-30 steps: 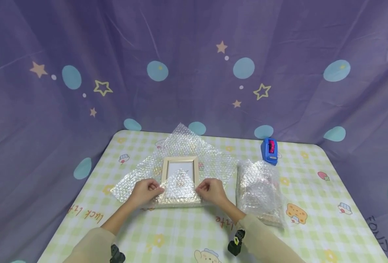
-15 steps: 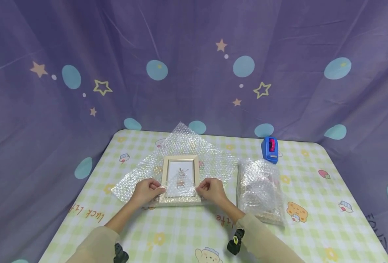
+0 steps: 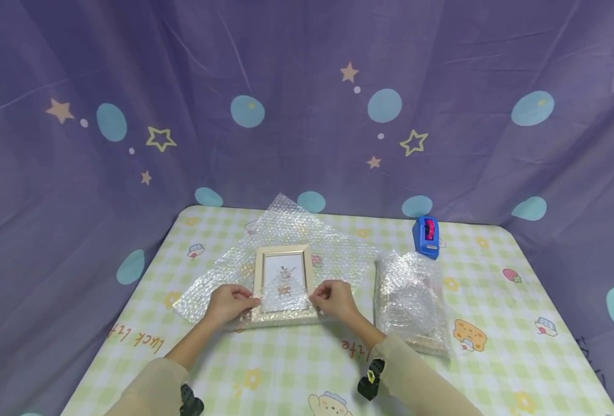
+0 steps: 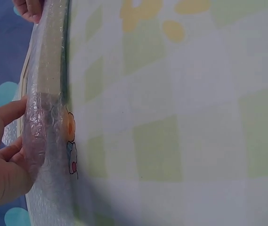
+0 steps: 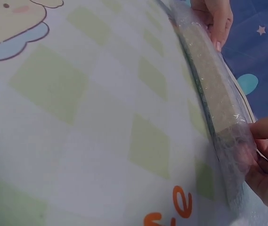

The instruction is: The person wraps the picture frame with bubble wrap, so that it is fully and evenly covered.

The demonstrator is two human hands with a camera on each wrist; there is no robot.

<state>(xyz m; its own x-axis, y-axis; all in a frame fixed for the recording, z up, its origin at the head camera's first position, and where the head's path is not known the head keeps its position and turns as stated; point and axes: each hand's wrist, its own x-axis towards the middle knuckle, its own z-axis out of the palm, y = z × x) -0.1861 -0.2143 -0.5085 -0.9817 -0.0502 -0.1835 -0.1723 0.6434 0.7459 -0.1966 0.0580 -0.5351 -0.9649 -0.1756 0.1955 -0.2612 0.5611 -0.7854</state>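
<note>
A cream picture frame [image 3: 311,263] with a small plant drawing lies on a sheet of bubble wrap [image 3: 286,222]. The sheet's near corner is folded over the lower part of the frame. At the frame's lower left, my left hand [image 3: 229,304] pinches the folded wrap, thumb towards the glass. My right hand [image 3: 336,300] pinches it at the lower right. In the left wrist view, fingers [image 4: 13,110] grip the wrap beside the frame's near edge [image 4: 50,70]. The right wrist view shows the thumb and fingers [image 5: 265,129] on the wrap at the other end.
Right of the hands lies a bubble-wrapped bundle [image 3: 410,303]. Behind it stands a blue tape dispenser [image 3: 426,238] with a pink roll. A checked cloth [image 3: 286,375] covers the table, and a purple curtain [image 3: 307,156] hangs behind its far edge.
The folded corner of wrap has settled flatter over the glass, so the drawing shows more clearly. The frame has turned very slightly and shifted a little left. Both hands stay at its lower corners.
</note>
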